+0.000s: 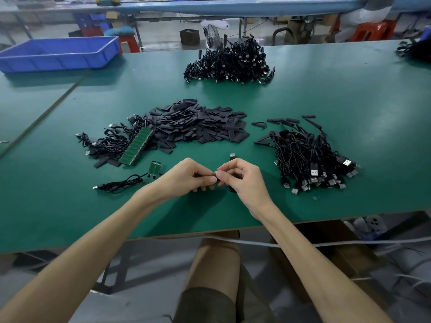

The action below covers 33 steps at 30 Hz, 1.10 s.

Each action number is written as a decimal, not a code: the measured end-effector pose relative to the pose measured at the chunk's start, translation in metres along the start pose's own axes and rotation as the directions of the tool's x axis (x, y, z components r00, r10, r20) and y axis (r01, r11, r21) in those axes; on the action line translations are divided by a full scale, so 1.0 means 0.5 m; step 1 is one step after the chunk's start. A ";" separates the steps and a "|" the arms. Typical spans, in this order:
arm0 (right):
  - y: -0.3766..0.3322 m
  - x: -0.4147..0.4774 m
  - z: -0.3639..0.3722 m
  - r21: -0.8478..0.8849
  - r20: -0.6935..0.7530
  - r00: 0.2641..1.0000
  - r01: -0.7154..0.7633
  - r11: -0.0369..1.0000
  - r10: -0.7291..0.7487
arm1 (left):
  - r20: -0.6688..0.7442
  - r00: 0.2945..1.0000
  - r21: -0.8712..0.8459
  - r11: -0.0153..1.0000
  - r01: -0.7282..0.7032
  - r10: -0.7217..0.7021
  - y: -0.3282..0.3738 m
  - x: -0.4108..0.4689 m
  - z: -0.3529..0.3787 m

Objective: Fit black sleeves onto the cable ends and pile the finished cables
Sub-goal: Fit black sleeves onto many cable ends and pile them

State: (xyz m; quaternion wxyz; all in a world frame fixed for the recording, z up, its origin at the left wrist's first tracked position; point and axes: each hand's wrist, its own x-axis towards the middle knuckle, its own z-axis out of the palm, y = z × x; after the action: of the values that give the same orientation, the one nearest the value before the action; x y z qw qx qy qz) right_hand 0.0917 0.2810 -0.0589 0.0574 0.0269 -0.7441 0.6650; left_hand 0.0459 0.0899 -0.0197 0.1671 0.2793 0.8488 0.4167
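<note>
A person's two bare forearms reached over a matt green desk [326, 94], hands meeting near its front edge. The left hand [186, 177] had its grip closed in a pinch on a slim dark piece [198, 175], too hidden to tell whether it was a sleeve. The right hand [242, 180] touched it fingertip to fingertip, its grip curled round a thin black cable [232, 157] whose boxy plug stuck up above the knuckles. At twelve o'clock from the hands lay a broad, low heap of sleeves [200, 123], flat matt-black rectangles lying every way. At two o'clock sat a tangled pile of cables [310, 155], glossy black loops with square metal plugs fanned along its near side. At ten o'clock, a smaller tangle of cables [105, 143] lay beside a long green strip of circuit boards [136, 146] with toothed edges. At nine o'clock, two small green boards [155, 168] lay just beside a loose coiled cable [121, 184]. Farther off at twelve o'clock rose a tall far mound of cables [231, 60]. A shallow blue plastic tray [58, 53] sat at eleven o'clock.
</note>
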 end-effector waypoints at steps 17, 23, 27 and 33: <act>0.008 0.003 0.001 0.046 0.006 1.000 0.005 0.999 -0.005 | -0.134 0.988 -0.049 0.996 -0.078 0.071 -0.025 -0.018 0.009; 0.010 0.004 -0.002 0.148 -0.037 0.999 0.015 0.989 -0.010 | -0.037 0.997 -0.466 0.881 -0.082 0.073 -0.023 -0.036 -0.009; 0.009 0.003 -0.003 0.168 -0.036 0.999 0.022 0.986 -0.016 | -0.105 0.993 -0.538 0.837 -0.105 0.058 -0.024 -0.032 0.005; 0.010 0.002 -0.007 0.168 -0.029 0.999 0.020 0.986 -0.015 | -0.164 0.986 -0.609 0.785 -0.117 0.020 -0.029 -0.024 0.012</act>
State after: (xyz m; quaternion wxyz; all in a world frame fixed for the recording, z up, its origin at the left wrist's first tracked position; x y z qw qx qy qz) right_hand 0.0902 0.2849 -0.0631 0.0710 0.0289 -0.6842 0.7252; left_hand 0.0535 0.0790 -0.0345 0.1702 0.2083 0.6656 0.6961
